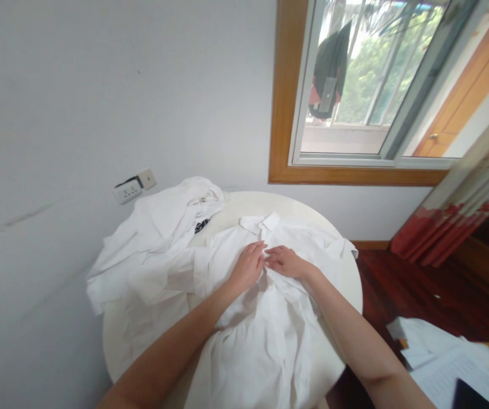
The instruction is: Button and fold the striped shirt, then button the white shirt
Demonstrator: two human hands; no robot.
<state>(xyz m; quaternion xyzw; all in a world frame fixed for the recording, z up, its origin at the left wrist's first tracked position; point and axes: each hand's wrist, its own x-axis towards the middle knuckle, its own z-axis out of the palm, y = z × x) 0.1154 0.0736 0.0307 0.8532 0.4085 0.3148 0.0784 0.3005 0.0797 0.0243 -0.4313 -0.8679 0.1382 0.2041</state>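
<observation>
A white collared shirt [261,346] lies front side up on a round, pale table [313,211], its collar toward the wall and its lower part spread toward me. Both my hands meet at the front opening below the collar. My left hand [248,266] has its fingers bent together on the edge of the cloth. From the other side, my right hand [286,261] pinches the same strip, fingertips almost touching those of the left. Any button between the fingers is hidden.
More white clothing [159,227] is heaped on the table's left side, with a black patterned bit showing. Behind are a wall socket [127,191] and a wood-framed window [282,113]. A curtain [453,204] hangs at right; papers [453,358] lie lower right.
</observation>
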